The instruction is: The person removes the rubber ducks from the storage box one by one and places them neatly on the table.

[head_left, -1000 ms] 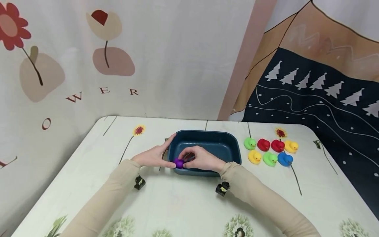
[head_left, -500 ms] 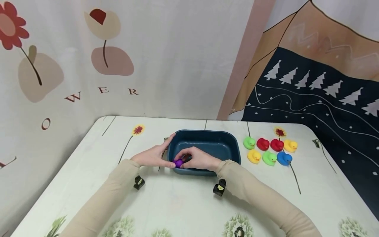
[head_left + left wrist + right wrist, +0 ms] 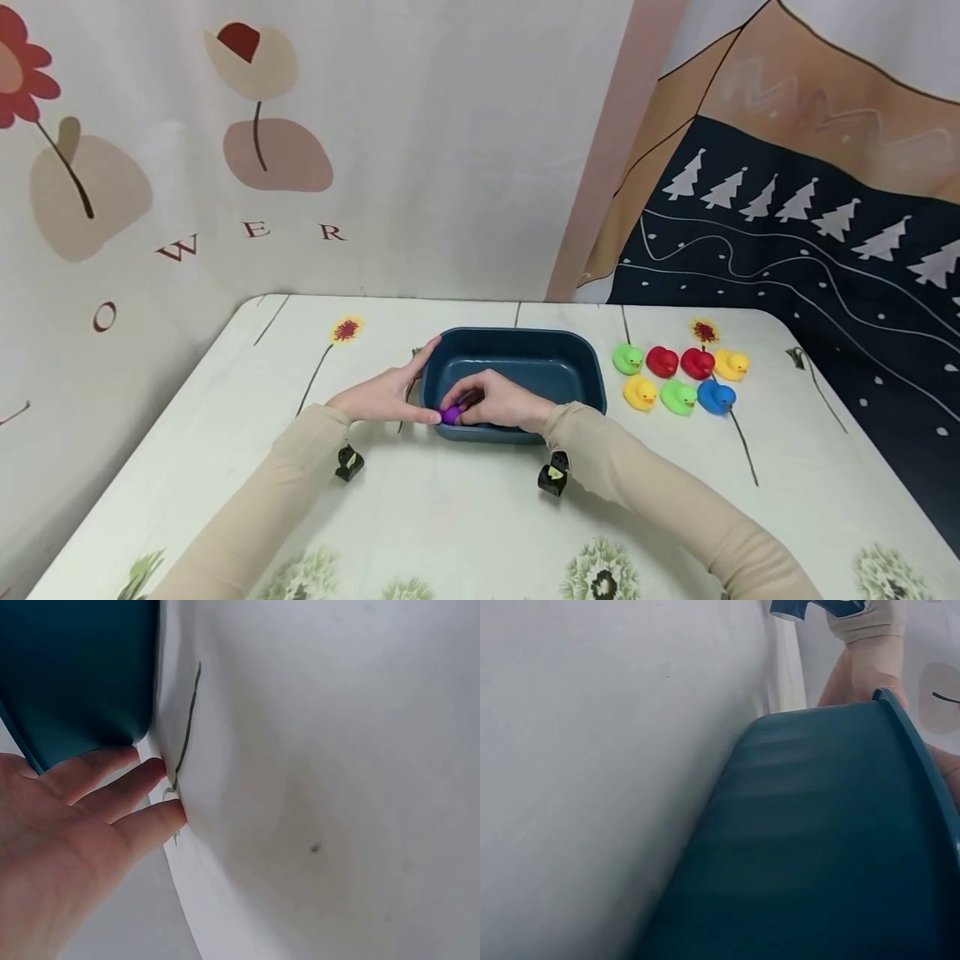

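A dark blue rectangular bin (image 3: 517, 331) stands on the table. Within its near left corner is a purple rubber duck (image 3: 450, 415), partly covered by fingers. My right hand (image 3: 506, 402) reaches over the near rim and pinches the duck between thumb and fingertips. At the bin's left end, my left hand (image 3: 382, 397) lies spread, its thumb at the near corner by the duck and its index finger along the far left rim. The left wrist view has straight fingers of the left hand (image 3: 75, 840) against the bin's outer wall (image 3: 82, 675). The right wrist view hides the right hand behind the bin (image 3: 810, 825).
Right of the bin sit several rubber ducks in two rows: a green duck (image 3: 627, 358), red ducks (image 3: 662, 362) and a yellow duck (image 3: 731, 364) behind, another yellow duck (image 3: 640, 392), a green duck (image 3: 678, 397) and a blue duck (image 3: 716, 397) in front. Printed curtains rise behind the table.
My right hand has shifted slightly left over the purple duck. The left hand keeps its place on the bin. The whole head view has drifted a little.
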A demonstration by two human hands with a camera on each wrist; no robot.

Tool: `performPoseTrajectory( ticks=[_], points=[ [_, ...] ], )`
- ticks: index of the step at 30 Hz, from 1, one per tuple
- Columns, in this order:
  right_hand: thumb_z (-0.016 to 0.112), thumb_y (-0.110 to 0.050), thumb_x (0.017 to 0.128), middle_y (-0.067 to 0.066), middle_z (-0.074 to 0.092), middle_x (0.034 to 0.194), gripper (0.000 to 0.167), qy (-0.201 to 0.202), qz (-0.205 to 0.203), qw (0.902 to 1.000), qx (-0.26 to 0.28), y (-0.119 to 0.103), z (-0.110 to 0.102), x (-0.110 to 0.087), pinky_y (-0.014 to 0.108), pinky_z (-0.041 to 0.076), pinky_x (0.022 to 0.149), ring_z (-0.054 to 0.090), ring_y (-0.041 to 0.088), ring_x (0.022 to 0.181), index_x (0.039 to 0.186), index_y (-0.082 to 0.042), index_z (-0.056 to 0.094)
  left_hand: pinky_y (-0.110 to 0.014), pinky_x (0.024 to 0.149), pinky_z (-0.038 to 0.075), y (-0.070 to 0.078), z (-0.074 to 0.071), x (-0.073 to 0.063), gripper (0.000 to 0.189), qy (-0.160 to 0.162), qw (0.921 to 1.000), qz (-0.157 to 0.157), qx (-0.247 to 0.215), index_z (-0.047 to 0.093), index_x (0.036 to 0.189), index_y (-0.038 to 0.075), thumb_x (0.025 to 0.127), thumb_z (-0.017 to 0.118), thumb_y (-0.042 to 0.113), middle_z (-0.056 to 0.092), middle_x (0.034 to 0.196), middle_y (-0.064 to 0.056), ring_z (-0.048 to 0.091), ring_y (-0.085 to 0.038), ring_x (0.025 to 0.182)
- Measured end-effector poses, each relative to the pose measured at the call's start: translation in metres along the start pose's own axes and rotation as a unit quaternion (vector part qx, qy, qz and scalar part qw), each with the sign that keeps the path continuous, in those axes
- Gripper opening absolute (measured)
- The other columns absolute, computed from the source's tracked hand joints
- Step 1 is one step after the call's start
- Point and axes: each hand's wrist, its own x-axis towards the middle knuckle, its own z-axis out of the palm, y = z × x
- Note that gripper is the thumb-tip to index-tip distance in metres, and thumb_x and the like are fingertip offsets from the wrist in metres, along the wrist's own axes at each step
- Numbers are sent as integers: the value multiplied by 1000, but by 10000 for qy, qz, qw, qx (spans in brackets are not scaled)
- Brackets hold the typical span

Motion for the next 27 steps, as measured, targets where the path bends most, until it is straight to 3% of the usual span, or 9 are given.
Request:
performPoseTrajectory(
  ticks=[9,16,27],
  points=[
    [71,-5,87,3,63,101,20,102,-243,9996,-89,-2,-5,-7,28,51,78,57,20,90,107,-6,71,-54,104,32,1,-1,0,116,-12,10000,-93,-18,-10,155,28,80,77,47,25,154,-19,49,-30,121],
    [70,-7,88,3,62,103,21,273,-315,9989,-193,-7,-11,-11,29,50,76,56,22,91,109,-7,71,-54,105,30,0,-1,-1,117,38,10000,-50,-20,-9,155,26,79,77,46,22,155,-17,41,-33,131],
    [69,-6,88,8,63,109,24,653,-512,9964,178,-9,-29,-22,32,50,79,55,25,95,111,-3,69,-51,105,32,2,1,0,117,7,9999,-80,-103,-10,155,28,80,78,42,14,158,-15,35,-32,134]
  ],
)
